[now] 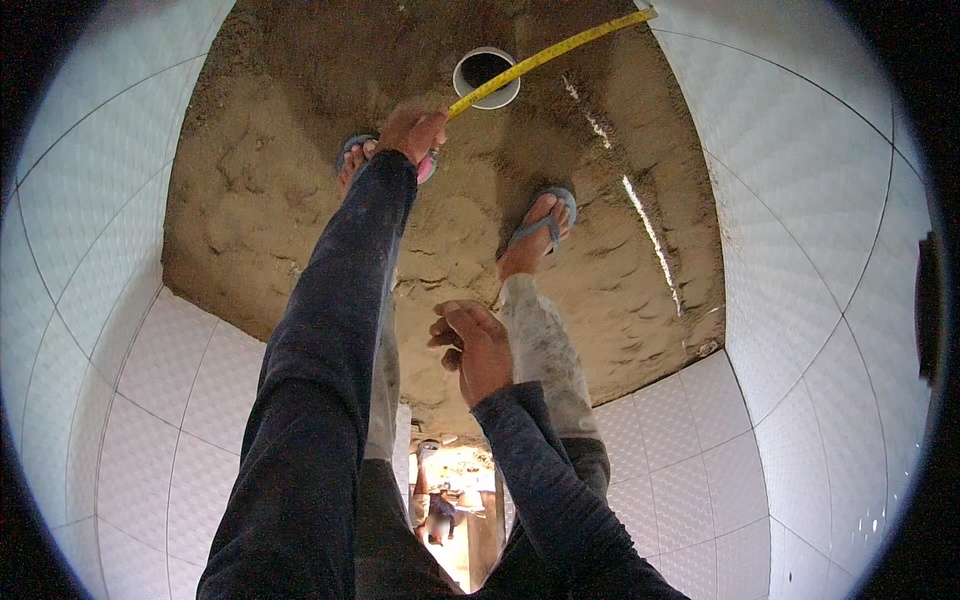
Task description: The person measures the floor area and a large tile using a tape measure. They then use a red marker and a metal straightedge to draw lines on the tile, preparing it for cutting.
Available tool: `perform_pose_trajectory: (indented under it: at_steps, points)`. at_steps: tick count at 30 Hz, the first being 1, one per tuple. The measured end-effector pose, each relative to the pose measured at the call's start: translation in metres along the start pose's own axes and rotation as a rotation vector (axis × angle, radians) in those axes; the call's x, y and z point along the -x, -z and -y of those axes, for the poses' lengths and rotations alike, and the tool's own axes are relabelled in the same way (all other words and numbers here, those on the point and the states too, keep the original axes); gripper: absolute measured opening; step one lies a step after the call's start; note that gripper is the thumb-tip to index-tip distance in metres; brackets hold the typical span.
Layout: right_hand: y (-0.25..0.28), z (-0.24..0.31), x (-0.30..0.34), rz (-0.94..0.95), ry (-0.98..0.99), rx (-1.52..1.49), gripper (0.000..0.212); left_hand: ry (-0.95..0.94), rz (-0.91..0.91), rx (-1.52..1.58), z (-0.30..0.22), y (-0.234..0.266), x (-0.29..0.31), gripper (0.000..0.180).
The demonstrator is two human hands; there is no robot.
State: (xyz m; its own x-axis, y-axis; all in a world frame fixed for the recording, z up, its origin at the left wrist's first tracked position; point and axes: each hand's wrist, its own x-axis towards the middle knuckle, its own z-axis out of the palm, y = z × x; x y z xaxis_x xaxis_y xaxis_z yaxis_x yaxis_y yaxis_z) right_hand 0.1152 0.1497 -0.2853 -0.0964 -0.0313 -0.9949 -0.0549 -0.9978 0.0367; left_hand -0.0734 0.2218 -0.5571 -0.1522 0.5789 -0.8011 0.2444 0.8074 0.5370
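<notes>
My left hand (pixel 412 132) is closed around the near end of a yellow tape measure (pixel 560 50). Its blade stretches up and right over the mouth of a white round pipe (pixel 515 92) set in the floor, with the far end by the right wall. A pink and grey edge (pixel 428 167) shows under this hand; whether it is the tape's case I cannot tell. My right hand (pixel 475 345) hangs lower, in front of my right shin, its fingers loosely bent and apart with nothing visible in them.
Rough brown sandy floor (pixel 450 230) spreads around my feet in grey flip-flops (pixel 560 205). White tiled walls (pixel 800 200) rise on both sides. A bright streak (pixel 645 225) crosses the floor at right. Through a bright opening behind me, another person (pixel 438 515) shows.
</notes>
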Motion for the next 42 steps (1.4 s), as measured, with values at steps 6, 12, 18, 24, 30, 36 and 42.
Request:
perform_pose_trajectory:
  at_steps: [6,12,18,24,30,36,42]
  points:
    - [-0.004,0.006,0.003,-0.008,0.012,-0.017,0.026,-0.043,-0.016,-0.060,-0.001,-0.001,0.001,0.054]
    - [-0.006,0.012,0.003,0.002,0.025,-0.007,0.025,-0.072,0.002,0.089,-0.008,0.006,0.010,0.057]
    - [0.018,0.030,0.013,-0.061,0.121,0.117,0.021,-0.134,-0.049,0.028,-0.017,0.035,0.102,0.052]
    - [0.111,0.047,0.089,-0.070,0.692,1.462,0.028,0.141,-0.313,0.705,-0.003,0.054,0.323,0.048]
    - [0.208,0.050,0.290,0.258,0.614,2.103,0.048,0.354,-0.391,0.892,0.004,0.016,0.537,0.044]
    - [0.214,0.083,0.367,0.367,0.222,2.243,0.048,0.291,-0.487,0.871,-0.040,-0.041,0.688,0.050]
    - [-0.038,-0.032,0.668,1.017,1.633,1.673,0.036,0.308,-0.507,0.969,-0.023,-0.166,0.798,0.050]
